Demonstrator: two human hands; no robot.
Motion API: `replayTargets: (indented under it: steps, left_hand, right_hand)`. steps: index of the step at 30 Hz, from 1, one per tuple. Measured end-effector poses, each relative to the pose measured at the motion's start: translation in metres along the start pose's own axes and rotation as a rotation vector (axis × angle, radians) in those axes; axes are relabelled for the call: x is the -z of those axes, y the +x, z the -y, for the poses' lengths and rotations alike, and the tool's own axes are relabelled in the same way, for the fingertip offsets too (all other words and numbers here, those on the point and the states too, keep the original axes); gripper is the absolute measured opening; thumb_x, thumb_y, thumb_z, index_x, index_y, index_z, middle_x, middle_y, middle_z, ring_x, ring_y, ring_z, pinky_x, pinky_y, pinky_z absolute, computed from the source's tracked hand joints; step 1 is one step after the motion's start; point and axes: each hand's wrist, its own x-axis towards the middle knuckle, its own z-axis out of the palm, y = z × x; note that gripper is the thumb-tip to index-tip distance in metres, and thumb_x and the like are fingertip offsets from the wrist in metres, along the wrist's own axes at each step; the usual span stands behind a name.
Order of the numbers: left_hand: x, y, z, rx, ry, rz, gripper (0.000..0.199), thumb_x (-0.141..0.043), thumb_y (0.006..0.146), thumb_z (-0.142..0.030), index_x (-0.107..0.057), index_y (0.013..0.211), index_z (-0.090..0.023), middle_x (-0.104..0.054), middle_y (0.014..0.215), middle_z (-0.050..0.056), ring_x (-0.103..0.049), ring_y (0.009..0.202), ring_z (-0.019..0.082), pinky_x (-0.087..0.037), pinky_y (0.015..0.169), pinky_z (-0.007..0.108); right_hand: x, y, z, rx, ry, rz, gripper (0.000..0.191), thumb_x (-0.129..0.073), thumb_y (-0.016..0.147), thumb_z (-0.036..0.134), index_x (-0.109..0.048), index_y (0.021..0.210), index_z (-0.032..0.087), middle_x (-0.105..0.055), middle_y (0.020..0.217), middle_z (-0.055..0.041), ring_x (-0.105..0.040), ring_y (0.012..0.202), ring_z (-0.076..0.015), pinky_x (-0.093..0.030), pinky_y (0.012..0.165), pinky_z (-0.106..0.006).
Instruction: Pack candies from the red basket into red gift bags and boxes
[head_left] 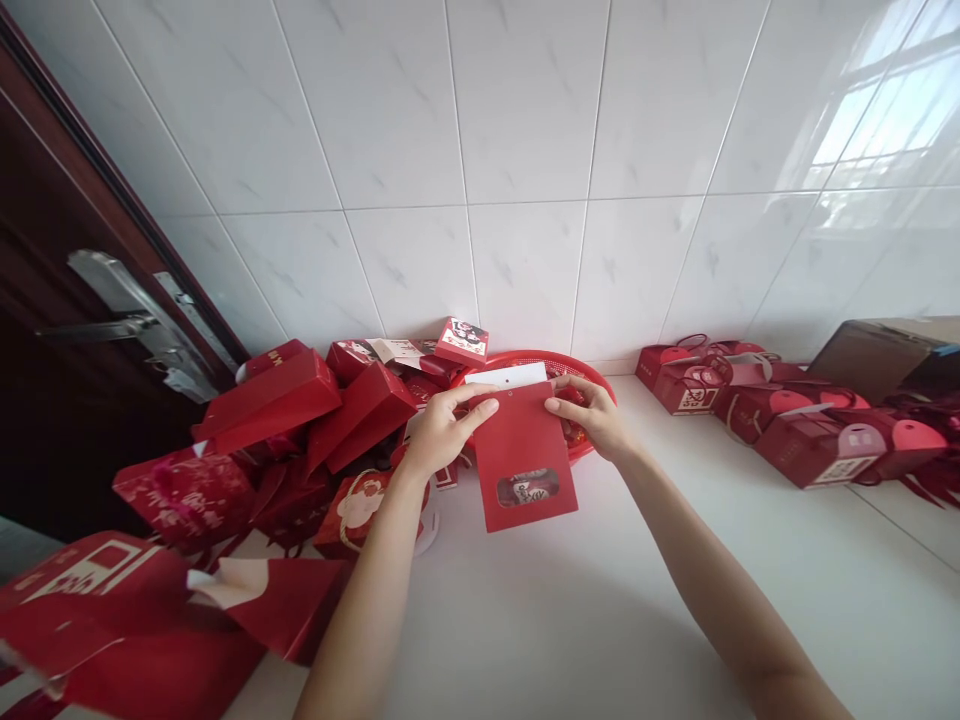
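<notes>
Between my two hands a red paper gift bag hangs upright above the white surface. Its lower front has a rounded window, and something with dark lettering shows through it. A white flap stands up behind its top edge. My left hand pinches the bag's upper left corner, thumb in front and fingers behind. At the upper right corner, my right hand grips with its thumb in front. Behind the bag sits a red plastic basket with small red items in it, largely hidden by the bag and my hands.
Red gift boxes and bags lie heaped on the left, close to my left forearm. More red handled boxes stand at the right, beside a brown carton. A tiled wall rises behind, and a dark door is at the left.
</notes>
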Motion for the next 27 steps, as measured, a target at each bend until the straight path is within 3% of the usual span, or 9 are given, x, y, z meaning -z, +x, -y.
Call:
replayTargets:
  steps: [4, 8, 11, 15, 21, 27]
  left_hand:
    - [-0.003, -0.001, 0.0, -0.019, -0.009, -0.004, 0.051, -0.066, 0.086, -0.054, -0.07, 0.124, -0.021, -0.068, 0.135, 0.01, -0.062, 0.124, 0.031, -0.052, 0.102, 0.039]
    - [-0.005, -0.003, -0.003, -0.017, -0.098, -0.014, 0.07, -0.068, 0.086, -0.053, -0.048, 0.148, -0.026, -0.055, 0.15, 0.011, -0.061, 0.127, 0.03, -0.056, 0.097, 0.037]
    - [-0.006, -0.005, -0.006, 0.006, -0.119, -0.029, 0.076, -0.068, 0.085, -0.055, -0.042, 0.15, -0.026, -0.06, 0.145, 0.012, -0.065, 0.121, 0.03, -0.058, 0.092, 0.035]
    - [-0.006, -0.006, -0.01, -0.01, -0.093, -0.061, 0.061, -0.07, 0.084, -0.053, -0.053, 0.135, -0.022, -0.074, 0.118, 0.009, -0.07, 0.107, 0.028, -0.058, 0.087, 0.033]
    - [-0.005, -0.005, -0.009, -0.2, -0.017, -0.183, 0.023, -0.073, 0.08, -0.041, -0.068, 0.088, -0.02, -0.076, 0.093, 0.004, -0.071, 0.088, 0.021, -0.057, 0.078, 0.028]
    - [-0.004, -0.006, -0.008, -0.219, -0.053, -0.214, 0.017, -0.077, 0.076, -0.032, -0.073, 0.085, -0.019, -0.077, 0.089, 0.004, -0.072, 0.081, 0.019, -0.057, 0.072, 0.026]
  right_hand:
    - [0.0, -0.002, -0.002, 0.031, -0.039, -0.018, 0.042, -0.083, 0.07, 0.053, -0.063, 0.086, 0.02, -0.05, 0.053, 0.0067, -0.041, 0.044, -0.0077, -0.031, 0.04, -0.02]
    - [-0.002, -0.005, 0.001, 0.047, 0.003, -0.066, 0.041, -0.085, 0.069, 0.052, -0.063, 0.084, 0.02, -0.05, 0.056, 0.0061, -0.042, 0.045, -0.0078, -0.034, 0.04, -0.02]
    - [-0.005, -0.007, 0.004, 0.04, 0.057, -0.102, 0.042, -0.087, 0.067, 0.05, -0.062, 0.083, 0.02, -0.048, 0.054, 0.0065, -0.042, 0.045, -0.0084, -0.033, 0.037, -0.02]
    - [-0.007, -0.009, 0.006, 0.029, 0.106, -0.12, 0.043, -0.088, 0.065, 0.048, -0.062, 0.084, 0.02, -0.05, 0.056, 0.0056, -0.043, 0.045, -0.0089, -0.032, 0.037, -0.02]
    - [-0.006, -0.008, 0.005, 0.046, 0.139, -0.099, 0.043, -0.089, 0.064, 0.047, -0.063, 0.085, 0.02, -0.051, 0.055, 0.0056, -0.043, 0.044, -0.0084, -0.03, 0.038, -0.02]
    - [-0.006, -0.008, 0.01, 0.025, 0.208, -0.032, 0.044, -0.086, 0.064, 0.054, -0.063, 0.081, 0.02, -0.049, 0.054, 0.0062, -0.041, 0.042, -0.0075, -0.026, 0.038, -0.02]
